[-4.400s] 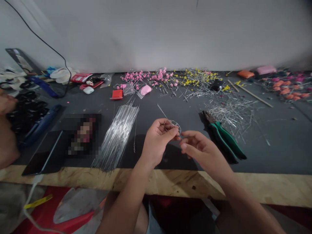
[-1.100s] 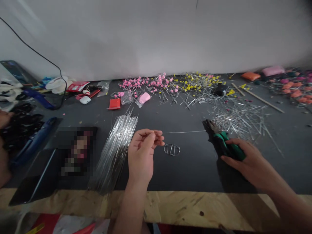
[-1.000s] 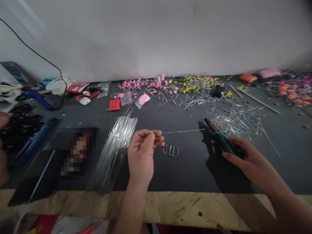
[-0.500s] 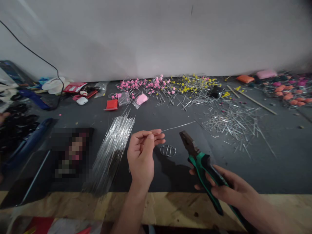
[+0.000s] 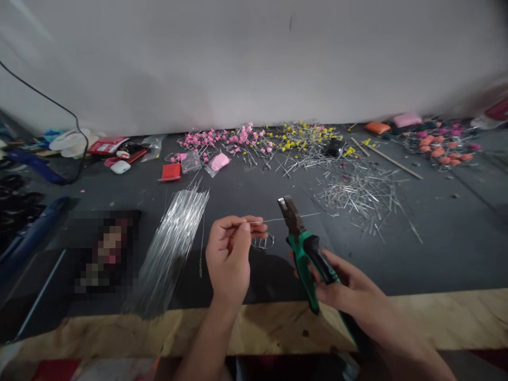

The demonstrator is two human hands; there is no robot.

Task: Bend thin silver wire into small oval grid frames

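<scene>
Between thumb and fingers, my left hand (image 5: 229, 259) pinches a thin metal wire (image 5: 273, 219) that points off to the right. My right hand (image 5: 349, 286) is wrapped round pliers (image 5: 304, 246) with green and black handles. The pliers' jaws overlap the wire in view; whether they grip it I cannot tell. Just behind my left fingers lies a small ring of bent wire with crossbars (image 5: 265, 242), partly hidden by them. A bundle of straight wires (image 5: 174, 238) rests to the left of my left hand, with a single twisted wire (image 5: 201, 254) between them.
Across the back lie pink-tipped wires (image 5: 206, 138), yellow-tipped wires (image 5: 301, 138) and orange pieces (image 5: 440, 151). Loose cut wires (image 5: 357, 193) are heaped at the right, near a wooden stick (image 5: 397, 161). A red packet (image 5: 170, 172) sits left of centre. A wooden edge (image 5: 273, 323) runs along the front.
The pliers have moved left and up, so their jaws now cross the wire. My left hand keeps its pinch. The whole view has shifted slightly.
</scene>
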